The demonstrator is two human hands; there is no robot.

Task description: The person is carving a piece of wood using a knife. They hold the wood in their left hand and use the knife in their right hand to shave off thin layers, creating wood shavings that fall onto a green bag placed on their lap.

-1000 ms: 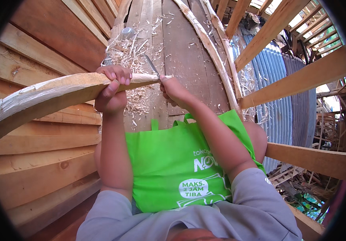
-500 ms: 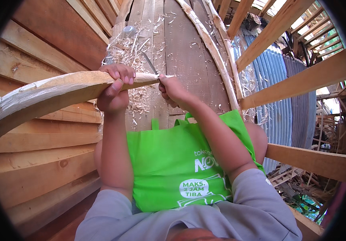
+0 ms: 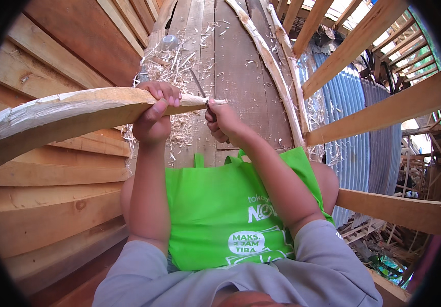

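Note:
A long, pale wooden pole (image 3: 67,110) comes in from the left edge and tapers to a whittled tip. My left hand (image 3: 155,110) is closed around it a little short of the tip, thumb on the near side. In my right hand (image 3: 222,118) is a knife (image 3: 198,83), its handle mostly hidden by my fingers. The thin blade points up and to the left, and its base lies against the pole near the tip. A green bag (image 3: 220,204) covers my lap beneath both forearms.
Wood shavings (image 3: 179,66) litter the plank floor (image 3: 236,66) ahead, around a small clear cup (image 3: 169,42). Two peeled poles (image 3: 271,64) lie along the right. A plank wall (image 3: 57,169) rises on the left; a wooden railing (image 3: 379,115) and corrugated sheets (image 3: 351,123) stand right.
My right hand and the knife have shifted slightly right along the tip, and the blade stands steeper. My left hand and the pole sit a little farther right in view.

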